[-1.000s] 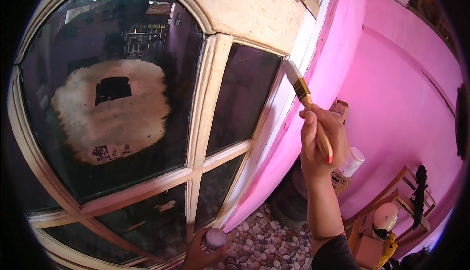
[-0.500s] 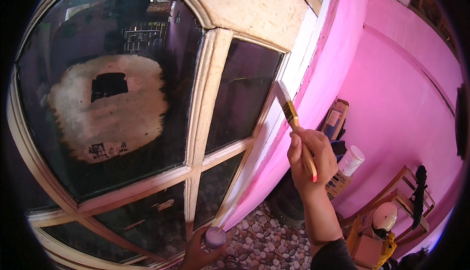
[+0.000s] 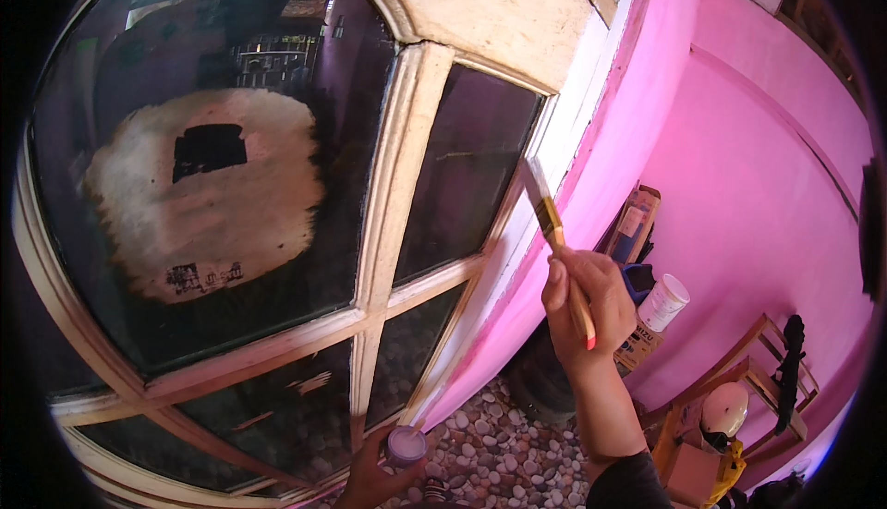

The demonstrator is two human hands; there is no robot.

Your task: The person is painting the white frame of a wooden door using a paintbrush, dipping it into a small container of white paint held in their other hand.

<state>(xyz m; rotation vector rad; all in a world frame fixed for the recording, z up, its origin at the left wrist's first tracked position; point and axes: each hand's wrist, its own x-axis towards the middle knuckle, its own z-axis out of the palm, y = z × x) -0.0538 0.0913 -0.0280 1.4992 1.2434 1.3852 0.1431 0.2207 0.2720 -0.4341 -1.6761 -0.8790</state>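
A wooden-handled paintbrush (image 3: 552,223) with a metal band and a red handle tip is gripped in my right hand (image 3: 591,306). Its bristles rest against the white-painted strip of the window frame (image 3: 554,153), at the right edge of the dark glass. Low in the picture my left hand (image 3: 379,472) holds a small round cup of pale paint (image 3: 407,444), seen from above. The bare, cream-coloured window frame (image 3: 407,158) surrounds several dark panes. On the big pane (image 3: 351,66) is a worn, pale brownish patch (image 3: 203,223).
A pink wall (image 3: 748,149) stands right of the frame. Near it are a white bucket (image 3: 663,302), cardboard boxes (image 3: 635,227), a dark round container (image 3: 545,380) and a wooden rack (image 3: 767,370) with a pale helmet (image 3: 725,407). Pebble-patterned flooring (image 3: 499,454) lies below.
The window frame has shifted slightly to the right in view. The brush tip is slightly lower against the white strip; both hands keep their hold.
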